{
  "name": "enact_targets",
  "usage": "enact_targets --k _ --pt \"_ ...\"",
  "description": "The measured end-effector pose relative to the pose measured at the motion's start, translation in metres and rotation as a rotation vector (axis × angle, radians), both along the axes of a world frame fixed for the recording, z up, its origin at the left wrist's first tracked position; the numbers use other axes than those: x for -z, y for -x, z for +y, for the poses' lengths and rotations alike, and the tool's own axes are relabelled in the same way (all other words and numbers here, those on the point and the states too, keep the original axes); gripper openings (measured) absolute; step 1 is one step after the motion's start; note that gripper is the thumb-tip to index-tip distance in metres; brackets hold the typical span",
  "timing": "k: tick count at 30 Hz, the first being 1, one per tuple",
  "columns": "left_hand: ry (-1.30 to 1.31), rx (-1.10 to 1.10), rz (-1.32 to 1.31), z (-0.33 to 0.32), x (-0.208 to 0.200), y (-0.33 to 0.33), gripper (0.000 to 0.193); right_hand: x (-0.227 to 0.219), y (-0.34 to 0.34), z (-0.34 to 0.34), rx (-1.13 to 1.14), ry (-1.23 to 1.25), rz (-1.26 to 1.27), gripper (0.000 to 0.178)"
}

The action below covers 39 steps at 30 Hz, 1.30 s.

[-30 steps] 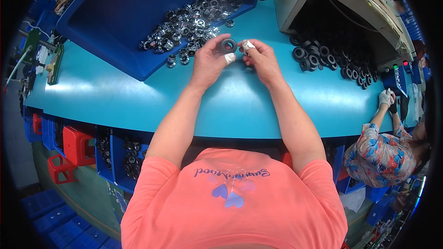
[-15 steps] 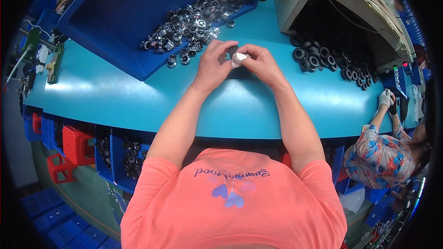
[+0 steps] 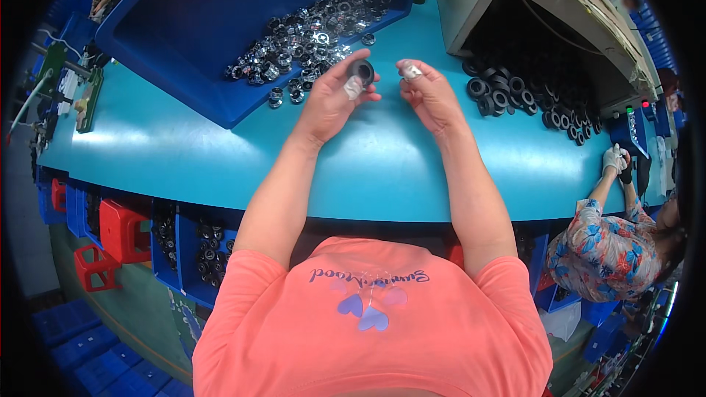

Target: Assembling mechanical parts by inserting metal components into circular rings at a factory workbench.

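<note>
A black rubber ring (image 3: 361,68), like a small tyre, sits between the thumb and fingers of my left hand (image 3: 332,101). White wrapping covers that thumb. My right hand (image 3: 432,97) is apart from it, thumb and forefinger pinched together with the other fingers curled. White wrapping shows on the right thumb too, and whatever is in that pinch, if anything, cannot be made out. Ahead and left of my left hand lie many shiny chrome wheel hubs (image 3: 321,38), most in a tilted blue bin (image 3: 184,37), a few on the blue-green table (image 3: 368,169).
Black rubber rings (image 3: 504,92) are heaped at the right, spilling from an open beige housing (image 3: 482,0). A co-worker in a flowered shirt (image 3: 607,250) sits far right, one gloved hand (image 3: 615,158) over the table. Red stools (image 3: 123,231) stand below on the left.
My hands were together around a dark piece; they have now moved apart. The black ring has stayed in my left hand, and my right hand has shifted right.
</note>
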<state>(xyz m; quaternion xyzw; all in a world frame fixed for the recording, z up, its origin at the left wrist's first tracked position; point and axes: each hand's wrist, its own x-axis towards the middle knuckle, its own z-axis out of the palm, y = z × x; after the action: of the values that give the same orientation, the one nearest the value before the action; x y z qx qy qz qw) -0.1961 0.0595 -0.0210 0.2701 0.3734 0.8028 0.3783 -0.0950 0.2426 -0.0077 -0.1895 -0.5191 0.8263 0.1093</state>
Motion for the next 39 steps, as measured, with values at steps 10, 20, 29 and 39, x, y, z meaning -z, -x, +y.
enact_targets --k 10,20,29,39 --pt "-0.257 0.182 -0.301 -0.002 0.002 0.006 0.06 -0.002 0.002 -0.004 -0.041 0.18 0.156 0.042" --pt "-0.185 0.163 -0.29 0.0 0.01 0.009 0.056 -0.001 0.001 -0.009 -0.103 0.162 0.14 0.04" --pt "-0.165 0.131 -0.296 0.0 0.017 0.012 0.049 0.003 0.0 -0.01 -0.15 0.142 0.173 0.042" --pt "-0.08 0.046 -0.264 0.001 0.016 0.01 0.045 -0.001 -0.003 -0.015 -0.216 0.043 0.196 0.048"
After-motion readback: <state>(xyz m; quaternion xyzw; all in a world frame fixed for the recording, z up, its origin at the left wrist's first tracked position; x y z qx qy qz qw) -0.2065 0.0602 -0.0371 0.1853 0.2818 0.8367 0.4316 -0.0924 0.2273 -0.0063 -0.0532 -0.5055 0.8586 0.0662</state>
